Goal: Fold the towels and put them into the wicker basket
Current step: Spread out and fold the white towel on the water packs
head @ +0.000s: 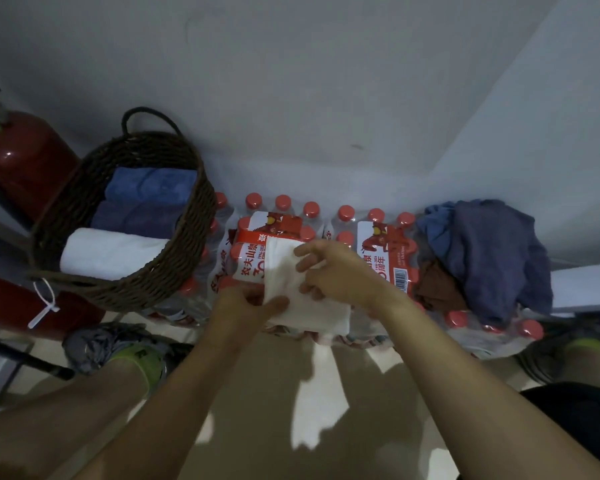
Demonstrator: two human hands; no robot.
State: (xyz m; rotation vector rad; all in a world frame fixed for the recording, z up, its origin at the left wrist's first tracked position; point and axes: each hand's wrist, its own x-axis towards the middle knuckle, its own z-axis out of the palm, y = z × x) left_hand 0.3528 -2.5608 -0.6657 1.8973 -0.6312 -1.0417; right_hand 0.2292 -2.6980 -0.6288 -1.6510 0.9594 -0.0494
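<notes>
A folded white towel (291, 271) lies on the shrink-wrapped packs of water bottles (381, 244). My left hand (243, 306) pinches its near left edge with the thumb on top. My right hand (336, 271) rests on the towel's right side, fingers spread and lightly curled over the fold. The brown wicker basket (84, 188) stands at the left and holds a blue towel (149, 185), a purple towel (132, 216) and a white rolled towel (108, 252). Unfolded blue-grey towels (482, 251) and a brown one (437, 285) are piled on the bottles at the right.
Red fire extinguishers (21, 161) stand left of the basket, one with a white zip tie (45, 303). A grey wall runs behind the bottles. My shoes (118, 348) show on the beige floor below, either side of my arms.
</notes>
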